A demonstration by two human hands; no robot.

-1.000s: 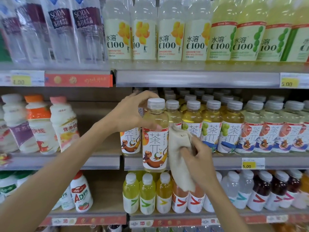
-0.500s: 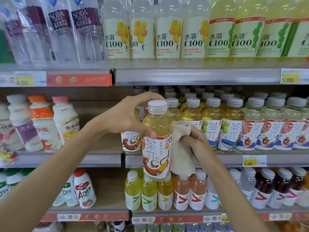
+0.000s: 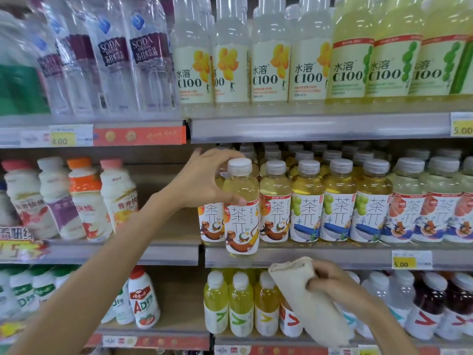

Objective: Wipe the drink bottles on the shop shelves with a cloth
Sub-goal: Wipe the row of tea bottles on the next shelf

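Observation:
My left hand (image 3: 204, 180) grips a yellow tea bottle (image 3: 240, 213) with a white cap round its shoulder, at the front edge of the middle shelf (image 3: 320, 254). The bottle stands upright at the left end of a row of similar tea bottles (image 3: 337, 203). My right hand (image 3: 335, 285) is lower, in front of the shelf below, and holds a folded beige cloth (image 3: 307, 295) that hangs down. The cloth is apart from the held bottle.
Soda water bottles (image 3: 115, 60) and C100 drink bottles (image 3: 268, 60) fill the top shelf. White milk-drink bottles (image 3: 76, 198) stand on the middle shelf at left. Small yellow, orange and dark drink bottles (image 3: 240, 303) line the lower shelf. Price tags (image 3: 401, 262) hang on the shelf edges.
My right hand has dropped with the cloth from the side of the held bottle to below the middle shelf. My left hand has carried the bottle back toward the row.

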